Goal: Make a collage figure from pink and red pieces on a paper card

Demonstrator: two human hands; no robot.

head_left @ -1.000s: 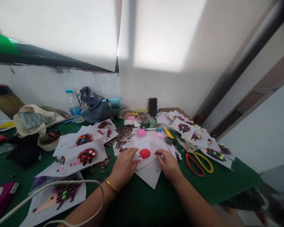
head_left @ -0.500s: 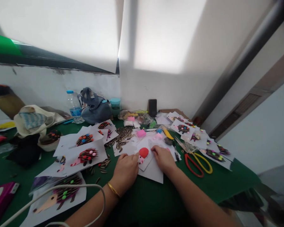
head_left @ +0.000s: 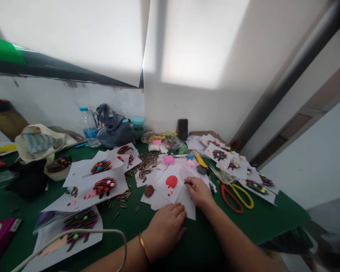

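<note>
On a small white card in the middle lies a red and pink clay hedgehog (head_left: 171, 182). My left hand (head_left: 170, 223) rests palm down at the near edge of the papers, fingers stretched out, holding nothing. Just right of the card, my right hand (head_left: 198, 190) pinches a small dark piece between thumb and fingertips; what it is cannot be made out. A flat brown clay lump (head_left: 149, 190) sits left of the card. Behind it is a heap of striped seeds (head_left: 149, 162). Pink clay (head_left: 169, 160) lies beyond the card.
Scissors with red and yellow handles (head_left: 238, 196) lie at the right beside a black pen (head_left: 211, 183). Finished hedgehog cards (head_left: 102, 189) spread at left, others (head_left: 229, 158) at right. A white cable (head_left: 102, 230) crosses the near left. A water bottle (head_left: 88, 126) stands behind.
My left hand has moved back toward me and right, off the card, uncovering the brown clay. My right hand has shifted slightly right, a dark piece now showing at its fingertips.
</note>
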